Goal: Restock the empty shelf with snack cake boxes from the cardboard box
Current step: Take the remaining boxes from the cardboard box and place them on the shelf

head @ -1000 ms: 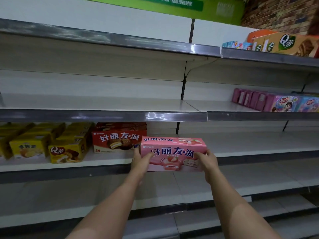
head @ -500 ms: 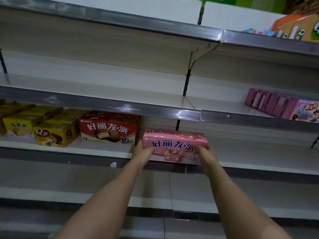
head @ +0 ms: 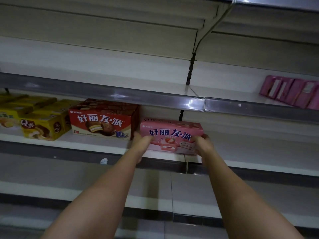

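A pink snack cake box [head: 170, 133] with a strawberry cake picture rests on the white shelf [head: 250, 152], just right of a red chocolate pie box [head: 101, 119]. My left hand [head: 142, 142] grips the pink box's left end, thumb across its front. My right hand [head: 202, 144] grips its right end, fingers curled round the corner. The box stands upright, front face toward me, near the shelf's front edge. The cardboard box is out of view.
Yellow cake boxes [head: 43, 123] fill the same shelf further left. Several pink packs [head: 291, 91] stand on the shelf above at right. That upper shelf's metal price rail [head: 155, 99] overhangs the pink box. White shelves run below.
Both hands carried the pink box forward and down onto the shelf beside the red box. The camera has come closer and tilted lower.
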